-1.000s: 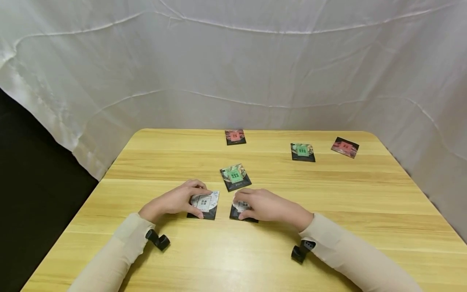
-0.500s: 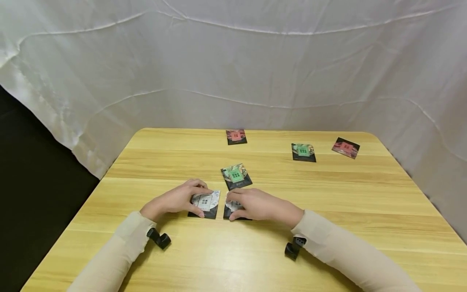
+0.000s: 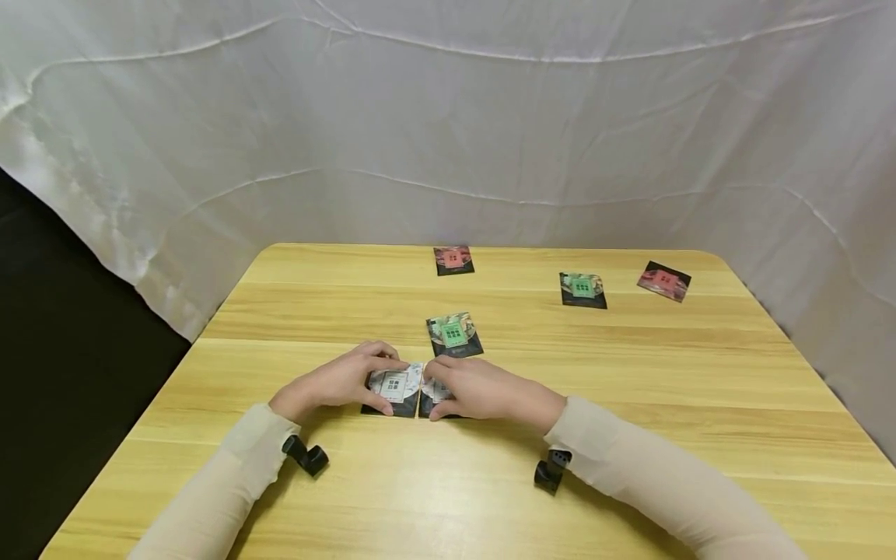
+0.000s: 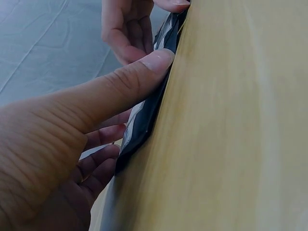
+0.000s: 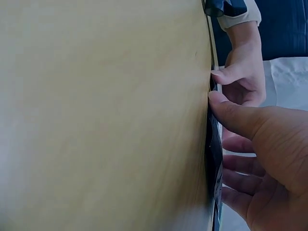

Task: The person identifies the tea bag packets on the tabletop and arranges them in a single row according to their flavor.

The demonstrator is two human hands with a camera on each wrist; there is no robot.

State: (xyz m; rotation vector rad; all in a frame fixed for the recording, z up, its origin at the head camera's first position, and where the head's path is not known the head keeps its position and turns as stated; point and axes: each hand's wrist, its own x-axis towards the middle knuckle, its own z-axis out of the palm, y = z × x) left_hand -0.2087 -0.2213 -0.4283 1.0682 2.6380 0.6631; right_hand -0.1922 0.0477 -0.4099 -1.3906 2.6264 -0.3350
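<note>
Two flat black-and-white sachets lie side by side on the table, their edges almost meeting. On the left sachet, my left hand rests with its thumb at the near edge and fingers at the far edge. My right hand grips the right sachet the same way and covers much of it. The left wrist view shows the left thumb pressing the dark edge of the left sachet. In the right wrist view, the right thumb touches the right sachet.
Just beyond the right hand lies a green-labelled sachet. Farther back are a red-labelled sachet, another green-labelled sachet and a tilted red-labelled sachet. White cloth hangs behind the wooden table.
My right hand has slid its sachet leftward, closing the gap to the left sachet. The left hand has stayed nearly still.
</note>
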